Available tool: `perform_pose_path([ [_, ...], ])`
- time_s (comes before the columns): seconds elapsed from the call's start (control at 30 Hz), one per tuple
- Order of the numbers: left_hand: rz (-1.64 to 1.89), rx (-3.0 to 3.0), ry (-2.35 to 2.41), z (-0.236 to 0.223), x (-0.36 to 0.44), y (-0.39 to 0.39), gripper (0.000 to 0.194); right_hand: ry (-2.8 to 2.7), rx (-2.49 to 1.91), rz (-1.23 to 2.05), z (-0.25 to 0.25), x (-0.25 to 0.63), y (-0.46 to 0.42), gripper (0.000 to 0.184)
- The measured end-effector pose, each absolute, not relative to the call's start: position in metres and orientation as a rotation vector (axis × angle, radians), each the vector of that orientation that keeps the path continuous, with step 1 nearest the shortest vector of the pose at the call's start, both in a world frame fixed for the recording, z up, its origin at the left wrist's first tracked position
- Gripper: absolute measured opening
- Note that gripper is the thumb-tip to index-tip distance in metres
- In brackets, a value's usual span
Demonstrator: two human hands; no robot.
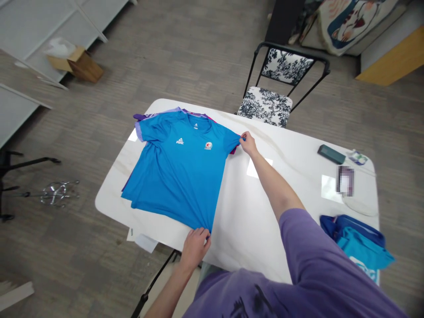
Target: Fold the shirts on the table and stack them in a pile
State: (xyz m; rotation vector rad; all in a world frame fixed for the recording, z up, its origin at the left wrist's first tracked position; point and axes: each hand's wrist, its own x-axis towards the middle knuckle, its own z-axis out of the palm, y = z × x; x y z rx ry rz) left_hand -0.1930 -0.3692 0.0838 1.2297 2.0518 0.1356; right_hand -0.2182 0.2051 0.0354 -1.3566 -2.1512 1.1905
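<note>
A blue T-shirt [179, 172] with small chest logos lies face up across the left part of the white table [251, 221]. Its collar points toward the far edge. My left hand [196, 247] pinches the hem corner at the near edge, and creases run up from there. At the far right, my right hand [247, 143] grips the end of a sleeve. Beneath the shirt, purple and pink fabric [195, 113] peeks out along the collar and left side; how many garments lie under it is hidden.
On the table's right side are a dark green case [331, 154], a blurred-out item [345, 181] and folded blue clothes [359, 243] at the edge. A patterned chair [265, 106] stands beyond the table. A cardboard box [84, 66] sits on the floor at left.
</note>
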Motion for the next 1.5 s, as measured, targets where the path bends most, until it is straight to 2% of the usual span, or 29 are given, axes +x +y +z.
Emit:
perform_pose_path([
  [0.23, 0.095, 1.442, 1.4, 0.071, -0.068, -0.295, 0.002, -2.344, -1.577, 0.987, 0.049, -0.018, 0.226, 0.019],
  [0.43, 0.134, 1.575, 0.981, 0.056, 0.097, -0.227, 0.022, -2.393, -1.883, 0.687, 0.048, 0.206, 0.255, 0.024],
  [0.57, 0.213, 1.604, 1.023, 0.063, 0.142, -0.178, 0.015, -2.451, -2.005, 0.355, 0.042, 0.292, 0.24, 0.037],
  [0.63, 0.268, 1.599, 1.203, 0.06, 0.124, -0.143, 0.031, -2.488, -1.946, 0.366, 0.032, 0.3, 0.221, 0.047],
  [0.73, 0.332, 1.564, 1.561, 0.041, 0.062, -0.071, 0.057, -2.525, -1.827, 0.585, 0.011, 0.277, 0.196, 0.059],
  [0.83, 0.36, 1.529, 1.813, 0.011, -0.009, 0.013, 0.066, -2.501, -1.813, 0.7, -0.014, 0.241, 0.187, 0.073],
  [1.03, 0.378, 1.712, 1.994, -0.055, -0.098, 0.137, 0.08, -2.453, -1.792, 0.598, -0.059, 0.192, 0.22, 0.09],
  [1.2, 0.413, 1.752, 2.041, -0.088, -0.139, 0.182, 0.092, -2.4, -1.722, 0.564, -0.092, 0.172, 0.264, 0.093],
  [1.5, 0.496, 1.758, 2.029, -0.101, -0.184, 0.218, 0.098, -2.443, -1.625, 0.551, -0.12, 0.166, 0.301, 0.101],
])
